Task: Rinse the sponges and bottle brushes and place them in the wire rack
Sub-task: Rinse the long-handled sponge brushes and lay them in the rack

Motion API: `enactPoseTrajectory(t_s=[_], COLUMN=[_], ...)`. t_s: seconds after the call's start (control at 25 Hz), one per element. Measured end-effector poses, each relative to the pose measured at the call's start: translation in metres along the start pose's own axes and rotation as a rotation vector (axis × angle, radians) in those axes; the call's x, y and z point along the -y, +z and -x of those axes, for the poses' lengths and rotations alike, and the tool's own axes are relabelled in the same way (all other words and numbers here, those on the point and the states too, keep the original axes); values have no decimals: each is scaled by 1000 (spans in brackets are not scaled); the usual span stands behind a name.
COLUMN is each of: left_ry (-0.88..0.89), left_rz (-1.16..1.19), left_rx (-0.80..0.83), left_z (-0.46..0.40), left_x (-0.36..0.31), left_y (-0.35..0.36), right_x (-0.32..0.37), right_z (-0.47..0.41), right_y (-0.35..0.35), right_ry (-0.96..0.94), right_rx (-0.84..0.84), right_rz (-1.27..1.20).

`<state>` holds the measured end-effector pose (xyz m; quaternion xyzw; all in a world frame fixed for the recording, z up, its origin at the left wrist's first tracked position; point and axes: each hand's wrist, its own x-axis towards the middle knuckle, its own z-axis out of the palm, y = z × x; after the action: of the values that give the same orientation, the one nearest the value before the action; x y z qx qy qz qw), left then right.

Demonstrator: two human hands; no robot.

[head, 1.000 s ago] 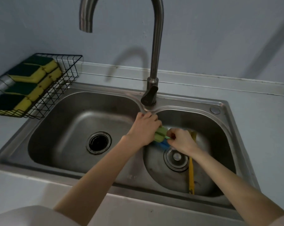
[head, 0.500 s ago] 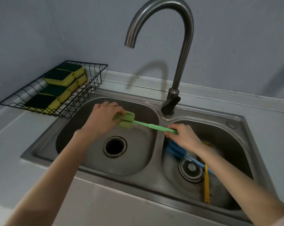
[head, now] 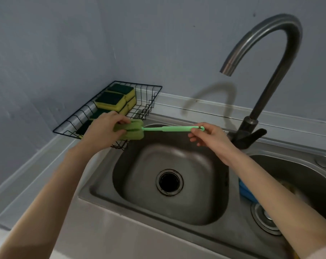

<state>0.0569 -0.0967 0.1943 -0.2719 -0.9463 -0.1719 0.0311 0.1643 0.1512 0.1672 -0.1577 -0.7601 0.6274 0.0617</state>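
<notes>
A green bottle brush [head: 169, 128] hangs level above the left sink basin's far left corner. My left hand [head: 104, 128] grips its sponge head, right at the near edge of the black wire rack [head: 151, 101]. My right hand [head: 209, 137] pinches the ring end of the handle. Several yellow sponges with dark green tops [head: 113, 100] lie in the rack; my left hand hides part of them. A blue brush [head: 247, 191] lies in the right basin, mostly behind my right forearm.
The steel double sink has a left basin [head: 139, 184] with an open drain [head: 169, 182]. The gooseneck tap [head: 261, 75] rises at the right with no water running. The rack stands on the counter in the wall corner.
Both hands carried the green brush out of the right basin and leftward across the left basin to the rack's edge. My right hand slid to the handle's ring end.
</notes>
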Motion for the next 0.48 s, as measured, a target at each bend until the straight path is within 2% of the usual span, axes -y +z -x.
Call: enactPoseTrajectory(t_s=[0.2,0.48], left_ry=[33,123], left_rz=[121,220], left_rx=[-35,-22], left_z=[-28,-85], left_x=[53,83], left_y=[-20,-23], right_x=[32,76], right_z=[-39,-97], right_y=[45,62], right_ry=[-28,-92], right_rx=[-82,-241], right_rz=[-123,-86])
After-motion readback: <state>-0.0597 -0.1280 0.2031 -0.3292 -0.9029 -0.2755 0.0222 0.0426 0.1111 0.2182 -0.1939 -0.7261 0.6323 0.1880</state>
